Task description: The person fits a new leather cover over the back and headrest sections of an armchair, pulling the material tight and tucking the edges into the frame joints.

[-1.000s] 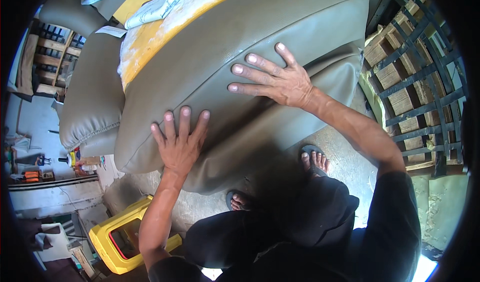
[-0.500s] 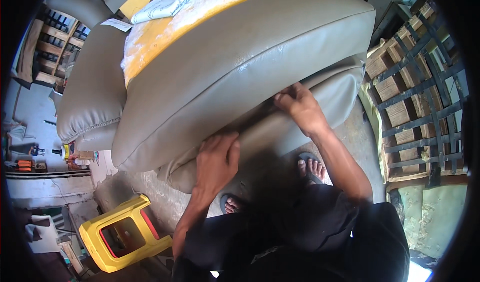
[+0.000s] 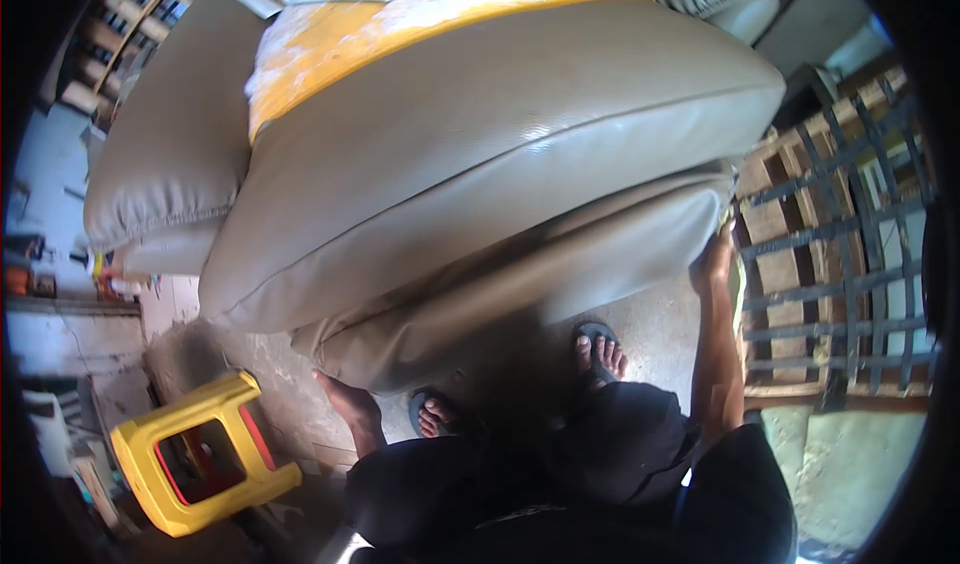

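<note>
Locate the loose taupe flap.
Head view, centre: the loose taupe flap hangs below the taupe cushion, with the left hand near its left end and the right hand at its right end.

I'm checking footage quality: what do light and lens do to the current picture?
In the head view, glare shines near the seam of the brown cushion; in the head view, a hazy dark patch, shadow or smudge, sits between the feet; also in the head view, the black straps bow toward the dark round rim.
</note>
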{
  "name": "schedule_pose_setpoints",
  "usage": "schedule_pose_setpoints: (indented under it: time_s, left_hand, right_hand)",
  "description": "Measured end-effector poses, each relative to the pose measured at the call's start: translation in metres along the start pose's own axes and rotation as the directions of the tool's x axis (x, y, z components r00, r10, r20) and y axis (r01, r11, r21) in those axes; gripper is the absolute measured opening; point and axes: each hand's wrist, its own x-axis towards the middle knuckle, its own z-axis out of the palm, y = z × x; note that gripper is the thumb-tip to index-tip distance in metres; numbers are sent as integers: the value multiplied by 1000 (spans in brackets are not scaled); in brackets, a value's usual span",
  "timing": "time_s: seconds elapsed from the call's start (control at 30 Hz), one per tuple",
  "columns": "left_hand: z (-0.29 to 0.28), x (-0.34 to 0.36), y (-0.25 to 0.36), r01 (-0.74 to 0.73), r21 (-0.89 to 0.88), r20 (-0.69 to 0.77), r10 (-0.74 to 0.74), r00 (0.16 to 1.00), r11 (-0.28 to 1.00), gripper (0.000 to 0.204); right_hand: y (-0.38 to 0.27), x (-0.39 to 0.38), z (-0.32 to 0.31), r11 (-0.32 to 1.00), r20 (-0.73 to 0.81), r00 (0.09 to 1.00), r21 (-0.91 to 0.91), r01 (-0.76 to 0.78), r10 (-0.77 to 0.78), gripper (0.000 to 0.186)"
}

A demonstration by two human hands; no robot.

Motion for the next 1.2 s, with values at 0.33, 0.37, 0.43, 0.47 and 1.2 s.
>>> schedule_pose_setpoints:
  time_s: [0.33,0.37,0.43,0.47,1.2]
  left_hand:
    - [-11,39,-42,14,42,215,-22,976,999,53]
    - [-7,38,-42,16,50,211,-26,977,999,53]
    - [-7,33,-38,27,70,193,-40,980,997,53]
    - [-9,27,-35,35,74,181,-48,982,997,53]
    - [-66,-115,-1,242,202,-95,-227,969,949,56]
  right_hand:
    - [12,37,51,931,-110,990,-363,44,-90,90]
    - [9,38,53,928,-109,990,-369,46,-92,90]
    - [7,30,48,923,-108,990,-381,48,-96,90]
    - [5,26,46,921,-107,989,-386,52,-101,89]
    - [-103,-203,-22,794,-310,922,-608,-4,-232,86]
